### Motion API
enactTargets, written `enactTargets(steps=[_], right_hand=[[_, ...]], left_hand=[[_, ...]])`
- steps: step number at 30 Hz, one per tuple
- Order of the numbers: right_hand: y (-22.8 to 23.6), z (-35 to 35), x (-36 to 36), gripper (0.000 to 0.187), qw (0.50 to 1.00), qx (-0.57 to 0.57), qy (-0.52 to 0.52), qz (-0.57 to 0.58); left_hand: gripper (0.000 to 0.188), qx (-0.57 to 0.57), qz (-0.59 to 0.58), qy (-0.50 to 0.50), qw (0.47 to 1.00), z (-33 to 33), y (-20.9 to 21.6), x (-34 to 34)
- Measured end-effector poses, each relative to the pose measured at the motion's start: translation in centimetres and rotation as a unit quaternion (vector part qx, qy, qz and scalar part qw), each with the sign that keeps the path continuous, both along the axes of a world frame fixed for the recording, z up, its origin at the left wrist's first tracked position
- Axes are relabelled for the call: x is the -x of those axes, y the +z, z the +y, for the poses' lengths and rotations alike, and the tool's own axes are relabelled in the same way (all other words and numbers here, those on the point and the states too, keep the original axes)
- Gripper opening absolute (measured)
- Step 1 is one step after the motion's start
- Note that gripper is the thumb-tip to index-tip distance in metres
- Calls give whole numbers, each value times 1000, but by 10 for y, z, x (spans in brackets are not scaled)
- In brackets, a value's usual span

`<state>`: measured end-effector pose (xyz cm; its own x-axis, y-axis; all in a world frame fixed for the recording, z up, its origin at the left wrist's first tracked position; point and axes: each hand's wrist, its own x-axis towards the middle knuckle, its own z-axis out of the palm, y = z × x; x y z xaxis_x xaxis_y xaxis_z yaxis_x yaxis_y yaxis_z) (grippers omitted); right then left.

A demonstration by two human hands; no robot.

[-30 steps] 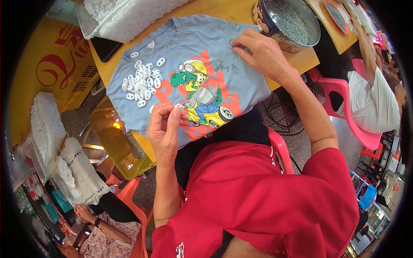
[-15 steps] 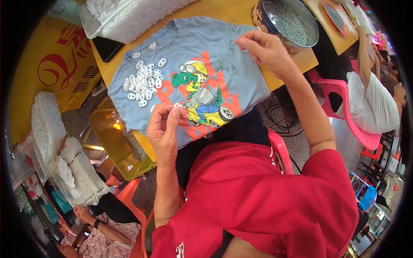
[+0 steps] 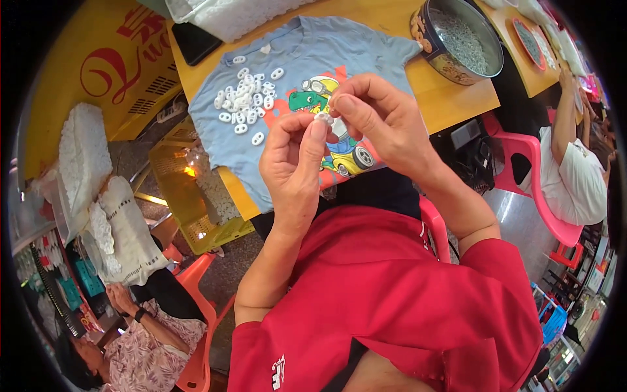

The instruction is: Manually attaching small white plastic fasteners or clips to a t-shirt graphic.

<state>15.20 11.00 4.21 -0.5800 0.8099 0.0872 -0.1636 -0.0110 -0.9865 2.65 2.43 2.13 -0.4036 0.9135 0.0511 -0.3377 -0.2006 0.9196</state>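
Note:
Between the thumb and forefinger of my left hand is a small white plastic piece. My right hand is closed in a pinch just right of it, fingertips close to the piece; whatever it holds is too small to make out. Both hands are above a light blue T-shirt with a dinosaur print, spread over the table. A loose pile of white two-holed plastic pieces lies on the shirt, left of the print. At the right stands a round tin of small grey metal parts.
A clear bin of white pieces stands at the table's far edge, beside a flat black object. A yellow crate sits at the left. Other people sit at the lower left and on a pink chair at the right.
My right hand has come from the shirt's right side, near the tin, to meet my left hand. My left hand, still pinching the white piece, has moved right and up in view.

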Motion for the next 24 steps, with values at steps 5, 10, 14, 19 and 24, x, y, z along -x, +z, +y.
enactTargets(steps=[5, 10, 14, 19, 24], right_hand=[[3, -12, 12, 17, 999, -28, -9, 29], [5, -19, 16, 17, 999, 29, -6, 26], [5, -22, 18, 19, 998, 59, 10, 31], [4, -26, 18, 19, 998, 55, 15, 22], [4, -29, 19, 16, 1000, 7, -5, 13]], left_hand=[[11, -32, -9, 28, 999, -6, 2, 3], [9, -42, 4, 33, 999, -12, 3, 5], [9, -54, 10, 45, 997, -15, 5, 4], [9, -50, 13, 48, 998, -19, 7, 6], [9, -45, 40, 69, 996, -20, 9, 5]])
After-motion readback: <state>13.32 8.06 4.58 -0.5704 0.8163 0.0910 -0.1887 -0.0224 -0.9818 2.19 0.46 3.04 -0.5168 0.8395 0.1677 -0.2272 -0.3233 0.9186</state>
